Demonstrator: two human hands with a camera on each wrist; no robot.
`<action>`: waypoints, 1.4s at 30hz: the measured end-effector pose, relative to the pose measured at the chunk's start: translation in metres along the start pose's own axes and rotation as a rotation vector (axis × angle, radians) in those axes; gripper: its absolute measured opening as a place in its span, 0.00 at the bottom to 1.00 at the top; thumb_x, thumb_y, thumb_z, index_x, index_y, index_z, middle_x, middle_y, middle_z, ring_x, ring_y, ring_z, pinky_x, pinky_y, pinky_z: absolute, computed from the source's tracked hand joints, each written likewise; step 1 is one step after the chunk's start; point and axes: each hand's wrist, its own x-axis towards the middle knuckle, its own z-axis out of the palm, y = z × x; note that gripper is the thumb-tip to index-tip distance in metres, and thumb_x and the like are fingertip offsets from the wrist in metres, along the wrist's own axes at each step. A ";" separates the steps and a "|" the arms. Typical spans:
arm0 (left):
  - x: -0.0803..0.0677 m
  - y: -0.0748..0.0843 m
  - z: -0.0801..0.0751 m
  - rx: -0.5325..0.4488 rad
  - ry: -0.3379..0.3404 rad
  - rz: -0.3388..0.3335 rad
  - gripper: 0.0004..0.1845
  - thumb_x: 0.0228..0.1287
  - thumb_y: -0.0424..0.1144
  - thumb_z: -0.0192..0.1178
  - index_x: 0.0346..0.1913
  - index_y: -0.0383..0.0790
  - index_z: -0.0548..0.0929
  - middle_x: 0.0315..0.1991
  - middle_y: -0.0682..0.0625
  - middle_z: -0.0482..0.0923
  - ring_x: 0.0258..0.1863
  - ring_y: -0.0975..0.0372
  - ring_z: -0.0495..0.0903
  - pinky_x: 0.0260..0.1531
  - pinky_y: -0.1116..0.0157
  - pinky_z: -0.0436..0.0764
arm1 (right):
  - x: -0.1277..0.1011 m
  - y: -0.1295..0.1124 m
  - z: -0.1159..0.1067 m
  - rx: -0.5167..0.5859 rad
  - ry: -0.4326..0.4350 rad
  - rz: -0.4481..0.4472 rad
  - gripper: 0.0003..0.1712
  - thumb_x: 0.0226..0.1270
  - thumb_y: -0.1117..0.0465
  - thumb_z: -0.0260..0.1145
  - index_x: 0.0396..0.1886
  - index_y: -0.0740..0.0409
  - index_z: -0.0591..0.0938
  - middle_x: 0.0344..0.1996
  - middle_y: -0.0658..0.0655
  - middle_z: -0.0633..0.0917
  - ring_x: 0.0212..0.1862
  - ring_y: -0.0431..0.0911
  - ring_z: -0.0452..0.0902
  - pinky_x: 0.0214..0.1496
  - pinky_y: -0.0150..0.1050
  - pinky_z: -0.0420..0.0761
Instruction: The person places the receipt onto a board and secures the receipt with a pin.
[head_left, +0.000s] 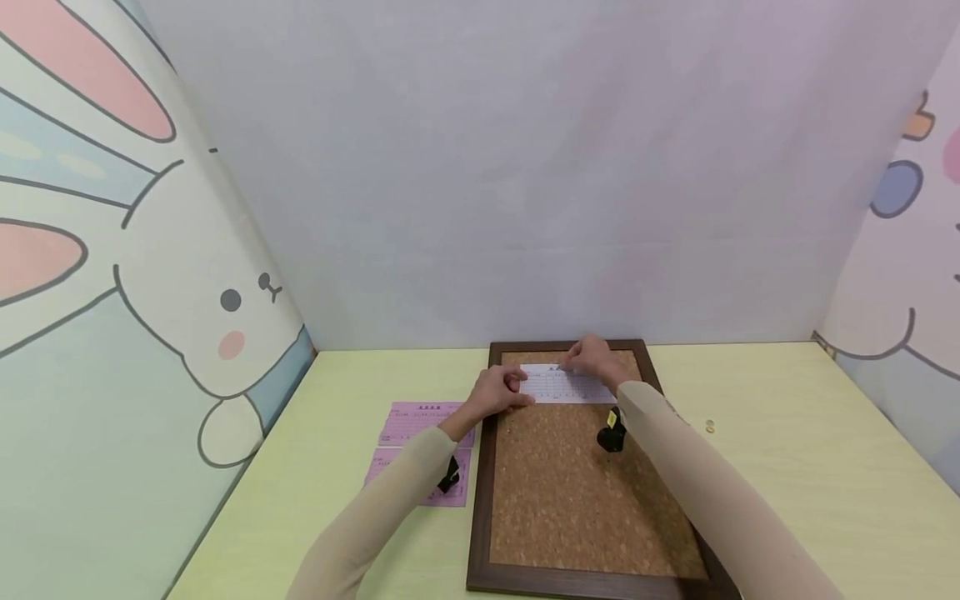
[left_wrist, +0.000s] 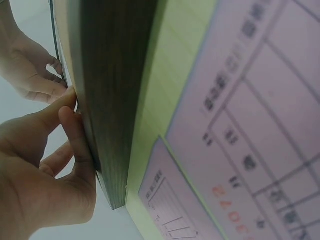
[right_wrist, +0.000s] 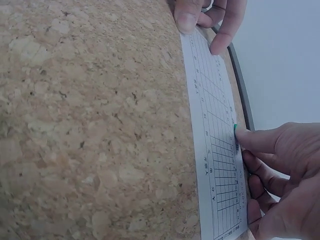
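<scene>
A white printed form lies across the upper part of a cork board with a dark wooden frame. My left hand rests at the form's left end. In the right wrist view its thumb presses the near corner, and a finger reaches to the far edge. My right hand is at the form's top edge near the middle. Between its thumb and finger it pinches a small green pin, mostly hidden by the fingertips. The form lies nearly flat.
Two pink printed forms lie on the pale yellow table left of the board, partly under the left forearm. A pair of small gold-coloured pieces sits to the right of the board. Behind the board's far edge rises a pale wall.
</scene>
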 end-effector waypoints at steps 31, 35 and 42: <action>-0.001 0.003 -0.003 0.053 -0.006 0.045 0.21 0.62 0.37 0.73 0.55 0.31 0.84 0.30 0.49 0.78 0.21 0.68 0.72 0.23 0.74 0.73 | -0.012 0.020 0.007 -0.039 0.095 -0.171 0.13 0.74 0.61 0.65 0.50 0.63 0.89 0.49 0.64 0.89 0.47 0.53 0.83 0.51 0.49 0.82; -0.001 0.000 -0.002 0.058 0.000 0.048 0.20 0.62 0.37 0.73 0.55 0.32 0.84 0.30 0.49 0.79 0.21 0.68 0.72 0.24 0.74 0.72 | -0.018 0.026 0.004 0.029 0.079 -0.171 0.14 0.74 0.62 0.65 0.52 0.64 0.88 0.52 0.66 0.88 0.50 0.55 0.82 0.54 0.51 0.81; 0.000 -0.009 0.000 0.020 0.005 0.057 0.20 0.62 0.36 0.73 0.55 0.32 0.84 0.32 0.47 0.82 0.22 0.69 0.73 0.25 0.75 0.74 | -0.031 0.044 -0.009 0.031 0.108 -0.179 0.16 0.73 0.60 0.65 0.53 0.66 0.87 0.52 0.69 0.87 0.45 0.52 0.78 0.46 0.42 0.78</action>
